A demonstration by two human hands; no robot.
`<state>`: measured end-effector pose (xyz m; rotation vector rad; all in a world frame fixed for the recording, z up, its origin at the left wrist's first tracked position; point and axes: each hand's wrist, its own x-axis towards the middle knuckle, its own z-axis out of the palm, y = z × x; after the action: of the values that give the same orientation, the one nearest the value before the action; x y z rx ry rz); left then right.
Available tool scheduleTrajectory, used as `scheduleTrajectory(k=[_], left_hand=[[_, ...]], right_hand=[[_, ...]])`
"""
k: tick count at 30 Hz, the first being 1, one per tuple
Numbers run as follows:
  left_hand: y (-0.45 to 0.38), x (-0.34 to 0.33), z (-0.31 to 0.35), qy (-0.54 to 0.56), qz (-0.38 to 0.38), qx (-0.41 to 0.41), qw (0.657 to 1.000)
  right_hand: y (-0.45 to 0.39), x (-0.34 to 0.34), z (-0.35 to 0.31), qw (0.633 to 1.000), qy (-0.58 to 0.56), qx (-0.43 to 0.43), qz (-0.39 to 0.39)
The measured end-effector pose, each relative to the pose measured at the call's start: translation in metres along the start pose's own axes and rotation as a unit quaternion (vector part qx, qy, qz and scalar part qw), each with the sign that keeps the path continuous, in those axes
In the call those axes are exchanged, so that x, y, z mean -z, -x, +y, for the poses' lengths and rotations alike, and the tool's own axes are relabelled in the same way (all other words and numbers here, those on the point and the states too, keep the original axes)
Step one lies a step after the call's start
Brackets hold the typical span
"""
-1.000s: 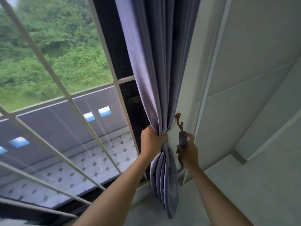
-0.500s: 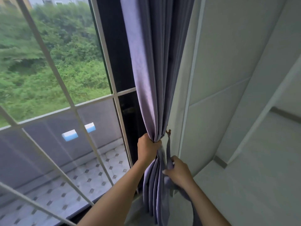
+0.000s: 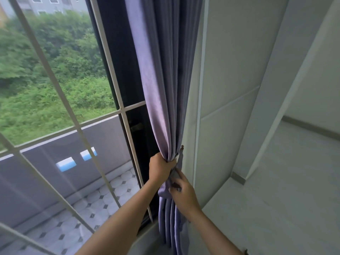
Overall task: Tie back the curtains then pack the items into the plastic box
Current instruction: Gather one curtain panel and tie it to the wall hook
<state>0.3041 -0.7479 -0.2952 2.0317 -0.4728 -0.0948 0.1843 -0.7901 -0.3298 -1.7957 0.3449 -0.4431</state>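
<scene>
**Curtain bunched, tie going round**

Gripping the gathered curtain [image 3: 161, 89] in a closed fist, the left hand [image 3: 160, 167] pinches the folds together just below the point where they narrow. At about four o'clock from it, the right hand [image 3: 184, 192] has its fingers curled on a strip of the same fabric, likely the tie [image 3: 179, 161], which runs up to a small hook [image 3: 182, 147] at one o'clock of the left fist, beside the wall [image 3: 230, 89]. The window [image 3: 55, 89] lies at nine o'clock. No plastic box is in view.

To do this step well, I judge the left fist should keep the bundle tight while the right carries the tie fully round it, flat and untwisted, then loops it over the hook.
</scene>
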Motion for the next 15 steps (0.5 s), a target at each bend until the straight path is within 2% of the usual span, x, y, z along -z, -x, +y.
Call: scheduleTrajectory(k=[6,15], left_hand=[[0.0,0.009,0.002,-0.033,-0.031,-0.006,0.999],[-0.003,0.014,0.006,-0.055,-0.038,-0.002,0.998]], right_hand=[[-0.007,-0.009,0.005,0.993,-0.088,-0.077,0.022],[-0.021,-0.012,-0.002,0.98,-0.17,-0.107,-0.001]])
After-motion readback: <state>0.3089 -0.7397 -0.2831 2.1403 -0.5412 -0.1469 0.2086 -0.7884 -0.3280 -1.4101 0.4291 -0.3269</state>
